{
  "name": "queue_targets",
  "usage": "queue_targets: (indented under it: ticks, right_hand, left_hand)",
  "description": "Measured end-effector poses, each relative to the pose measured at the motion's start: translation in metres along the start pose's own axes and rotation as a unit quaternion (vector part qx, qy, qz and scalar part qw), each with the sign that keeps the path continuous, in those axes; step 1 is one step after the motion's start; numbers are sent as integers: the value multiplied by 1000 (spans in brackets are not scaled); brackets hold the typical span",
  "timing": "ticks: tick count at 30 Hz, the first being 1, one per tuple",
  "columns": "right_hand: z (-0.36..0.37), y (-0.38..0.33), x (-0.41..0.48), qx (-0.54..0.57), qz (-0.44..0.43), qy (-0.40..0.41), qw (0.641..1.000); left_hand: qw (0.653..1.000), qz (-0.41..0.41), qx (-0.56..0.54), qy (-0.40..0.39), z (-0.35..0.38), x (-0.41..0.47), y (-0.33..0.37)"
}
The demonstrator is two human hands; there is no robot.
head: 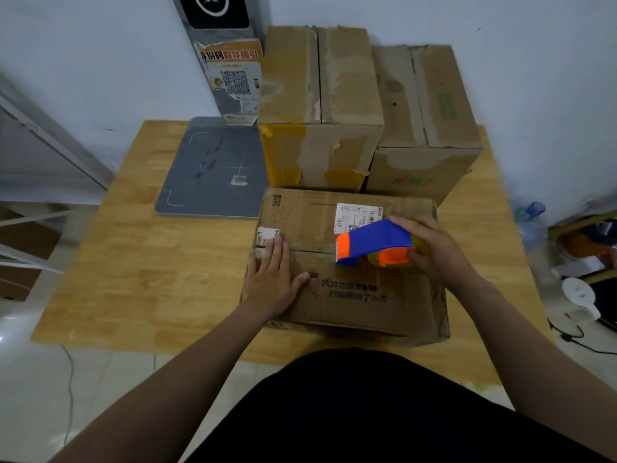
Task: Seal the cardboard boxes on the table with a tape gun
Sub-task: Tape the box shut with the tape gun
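Observation:
A flat cardboard box (360,295) lies at the near middle of the wooden table (133,279), its two top flaps meeting in a seam that runs left to right. My left hand (272,279) presses flat on the box's left end, fingers straight across the seam. My right hand (434,248) grips a blue and orange tape gun (374,242) over the right part of the seam, its orange nose pointing left. Two taller cardboard boxes stand behind: one in the middle (317,108), one at the right (424,121).
A grey scale platform (213,168) lies at the back left of the table, with its post (230,61) bearing a QR sticker against the wall. A metal rack (40,135) stands at the left. Bottles, a cable and clutter lie on the floor at the right (581,262).

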State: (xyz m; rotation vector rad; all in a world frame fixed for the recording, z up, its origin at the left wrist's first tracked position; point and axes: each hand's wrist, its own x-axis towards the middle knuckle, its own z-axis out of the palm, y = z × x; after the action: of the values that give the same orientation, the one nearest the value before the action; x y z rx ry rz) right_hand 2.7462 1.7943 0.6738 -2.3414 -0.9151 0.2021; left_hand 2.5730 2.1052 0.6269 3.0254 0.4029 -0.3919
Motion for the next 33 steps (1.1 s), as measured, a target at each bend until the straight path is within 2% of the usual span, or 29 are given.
queue_targets:
  ticks: [9, 14, 18, 22, 27, 33]
  right_hand:
    - [0, -1, 7, -7, 10, 4, 1000]
    - [-3, -1, 10, -10, 7, -6, 1000]
    - [-2, 2, 10, 6, 14, -7, 1000]
    - [-1, -2, 12, 10, 28, -4, 1000]
    - [5, -12, 14, 10, 36, 5, 999]
    - [17, -35, 23, 28, 13, -35, 999]
  left_hand:
    - [991, 90, -33, -92, -21, 31, 50]
    - [989, 90, -76, -85, -14, 32, 43]
    - [987, 23, -149, -56, -14, 30, 40]
    - [966, -72, -246, -35, -15, 28, 26]
    - [964, -88, -249, -18, -13, 27, 6]
    - [964, -104, -245, 13, -14, 23, -30]
